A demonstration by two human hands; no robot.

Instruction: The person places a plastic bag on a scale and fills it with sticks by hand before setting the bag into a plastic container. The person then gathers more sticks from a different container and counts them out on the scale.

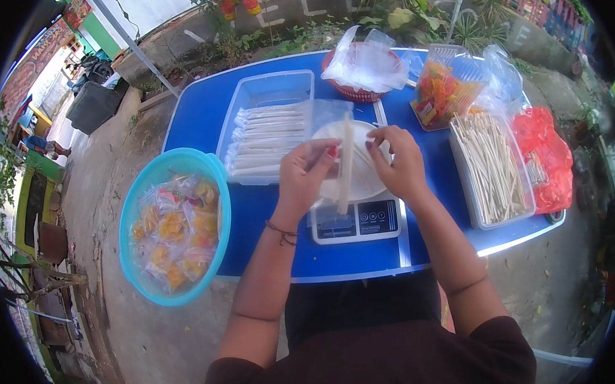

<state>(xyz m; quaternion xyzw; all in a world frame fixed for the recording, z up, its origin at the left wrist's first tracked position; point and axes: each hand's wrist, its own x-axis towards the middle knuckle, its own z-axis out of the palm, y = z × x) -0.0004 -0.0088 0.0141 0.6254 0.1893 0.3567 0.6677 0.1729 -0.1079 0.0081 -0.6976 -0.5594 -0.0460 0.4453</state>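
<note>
Above a white kitchen scale (356,221) with a round white plate (371,182), my left hand (306,170) pinches a clear plastic bag holding pale sticks (346,165), held upright. My right hand (398,161) is just right of the bag, thumb and fingers close together; whether anything is between them is too small to tell. A few thin sticks lie on the plate, partly hidden by the bag. To the left, a clear plastic tub (274,89) holds several wrapped stick packs (266,140). On the right, another tub (481,214) is full of loose pale sticks (488,162).
A turquoise basin (222,196) with bagged orange snacks stands at the blue table's (254,243) left edge. Behind are a red basket (358,94) with plastic bags and a clear container (448,91) of orange packets. A red bag (546,158) lies far right.
</note>
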